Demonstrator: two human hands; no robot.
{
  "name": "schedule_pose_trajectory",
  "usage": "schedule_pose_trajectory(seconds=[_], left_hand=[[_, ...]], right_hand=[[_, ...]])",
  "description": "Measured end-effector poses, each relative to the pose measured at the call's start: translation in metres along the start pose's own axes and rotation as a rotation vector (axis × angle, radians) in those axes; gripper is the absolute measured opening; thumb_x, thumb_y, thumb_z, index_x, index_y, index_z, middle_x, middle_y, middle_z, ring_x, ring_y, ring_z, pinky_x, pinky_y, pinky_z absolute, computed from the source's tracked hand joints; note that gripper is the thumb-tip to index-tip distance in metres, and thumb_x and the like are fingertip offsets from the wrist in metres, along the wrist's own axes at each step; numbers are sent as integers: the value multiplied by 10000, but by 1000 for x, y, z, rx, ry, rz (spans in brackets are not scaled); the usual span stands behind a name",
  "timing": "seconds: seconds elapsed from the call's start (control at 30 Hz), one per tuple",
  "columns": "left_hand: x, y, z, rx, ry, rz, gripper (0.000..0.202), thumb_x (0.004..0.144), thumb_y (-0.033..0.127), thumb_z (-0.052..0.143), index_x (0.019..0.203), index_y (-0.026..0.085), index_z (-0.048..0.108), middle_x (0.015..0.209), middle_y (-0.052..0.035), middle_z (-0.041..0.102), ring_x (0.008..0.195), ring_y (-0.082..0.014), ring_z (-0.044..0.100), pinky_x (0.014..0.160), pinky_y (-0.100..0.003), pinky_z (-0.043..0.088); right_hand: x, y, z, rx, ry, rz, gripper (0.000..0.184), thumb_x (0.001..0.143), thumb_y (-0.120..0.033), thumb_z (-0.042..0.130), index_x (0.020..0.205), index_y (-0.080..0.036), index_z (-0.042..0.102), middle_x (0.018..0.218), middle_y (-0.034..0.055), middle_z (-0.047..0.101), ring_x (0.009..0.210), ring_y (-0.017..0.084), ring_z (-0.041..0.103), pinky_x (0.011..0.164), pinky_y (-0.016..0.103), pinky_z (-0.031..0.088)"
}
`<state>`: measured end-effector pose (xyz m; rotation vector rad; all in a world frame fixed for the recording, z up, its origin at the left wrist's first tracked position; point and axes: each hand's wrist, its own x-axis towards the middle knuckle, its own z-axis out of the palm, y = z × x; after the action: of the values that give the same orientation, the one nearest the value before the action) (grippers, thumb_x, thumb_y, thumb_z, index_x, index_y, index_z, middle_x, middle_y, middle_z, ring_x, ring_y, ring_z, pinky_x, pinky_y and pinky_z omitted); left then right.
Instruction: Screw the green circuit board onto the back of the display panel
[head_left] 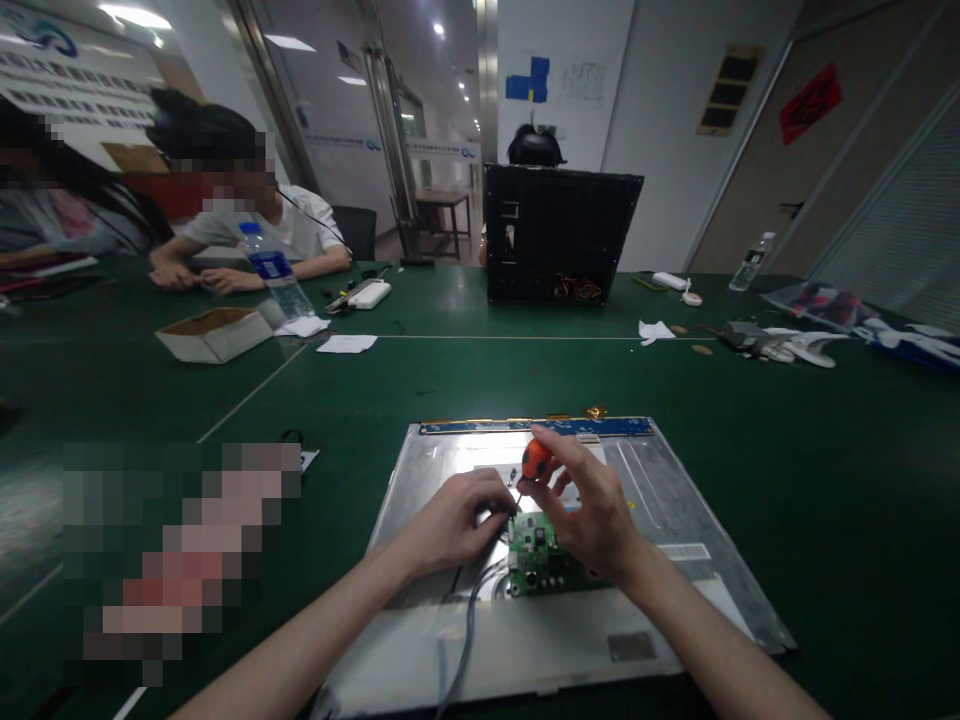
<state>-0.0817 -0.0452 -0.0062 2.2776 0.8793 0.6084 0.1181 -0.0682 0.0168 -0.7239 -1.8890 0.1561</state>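
A grey metal monitor back panel [675,500] lies flat on the green table in front of me. A small green circuit board [536,555] sits on it near its middle. My right hand [592,510] is closed round a short screwdriver with an orange-red handle [537,458], its tip pointing down at the board's top left corner. My left hand [461,520] rests on the panel just left of the board, fingers curled and pinched at the screwdriver's tip; what they hold is hidden. A grey cable [469,625] runs from the board toward me.
A black computer case [559,235] stands at the far side. At the left are a cardboard box [214,333], a water bottle [274,270] and two seated people. Papers, another bottle [752,262] and plastic bags lie at the far right.
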Motion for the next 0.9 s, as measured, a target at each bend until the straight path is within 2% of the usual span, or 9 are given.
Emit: schedule_pose_trajectory(seconds=[0.13,0.27,0.43,0.6,0.9], left_hand=[[0,2,0,-19,-2,-14,157,841,105,542,863,172,682,873,-44,630,782,-182,567,705,-291,437],[0,4,-1,-23,-7,-20,149,846,112,541,863,170,678,875,-49,628,792,-187,564,712,-295,436],[1,4,-2,-5,-28,-26,146,837,112,535,876,170,663,836,-39,622,751,-180,541,680,-284,406],[0,3,-3,-10,-65,-42,185,816,110,540,941,167,664,816,-28,618,712,-172,522,655,-278,384],[-1,2,-6,-44,-102,-63,157,850,148,549,951,169,668,811,-29,622,723,-176,530,658,-275,394]], right_hand=[[-2,1,-1,-6,6,26,621,909,-119,522,1478,-237,302,934,42,647,697,144,619,544,250,539],[-1,3,-3,-49,13,9,633,887,-150,590,1452,-246,321,915,35,648,693,153,618,540,260,535],[1,4,-3,-110,19,-59,586,909,-173,595,1427,-267,337,892,16,655,673,145,604,525,256,501],[1,2,-3,-131,-4,-47,530,945,-204,558,1426,-259,341,879,19,652,666,141,600,508,248,476],[0,0,0,-141,-13,-47,559,955,-205,541,1454,-266,296,889,26,653,679,148,604,524,257,485]])
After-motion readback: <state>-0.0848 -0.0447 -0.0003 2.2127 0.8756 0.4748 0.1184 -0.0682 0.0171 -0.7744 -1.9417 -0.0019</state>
